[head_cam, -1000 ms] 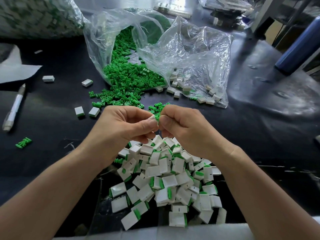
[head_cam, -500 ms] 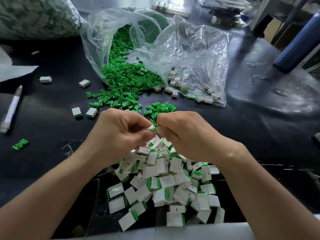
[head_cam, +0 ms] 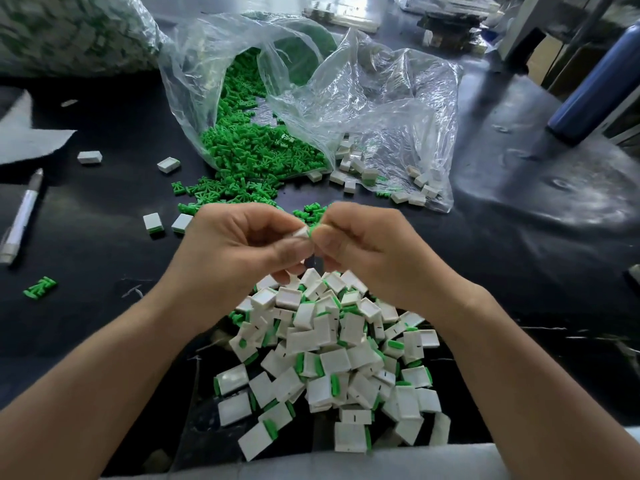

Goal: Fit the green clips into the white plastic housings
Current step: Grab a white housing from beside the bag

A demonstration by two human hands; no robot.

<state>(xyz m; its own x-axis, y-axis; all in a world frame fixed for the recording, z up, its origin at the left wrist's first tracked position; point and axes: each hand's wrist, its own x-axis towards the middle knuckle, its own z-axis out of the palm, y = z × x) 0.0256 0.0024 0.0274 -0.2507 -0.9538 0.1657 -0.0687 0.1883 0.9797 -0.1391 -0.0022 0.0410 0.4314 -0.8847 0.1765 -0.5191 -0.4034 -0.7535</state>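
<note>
One small white rectangular plastic housing [head_cam: 300,233] touches a small green plastic clip [head_cam: 311,230] in mid-air; clip-fitted white housings [head_cam: 332,358] heap nearer, loose green clips [head_cam: 249,157] lie scattered beyond.

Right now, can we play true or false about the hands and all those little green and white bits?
1. The left hand pinches a white housing. True.
2. The right hand holds the pen. False: it pinches a green clip; the pen lies on the table, off to the left.
3. Loose green clips spill out of a clear bag. True.
4. The pile of finished pieces lies behind the bag. False: it lies close to the person, below the hands.
</note>
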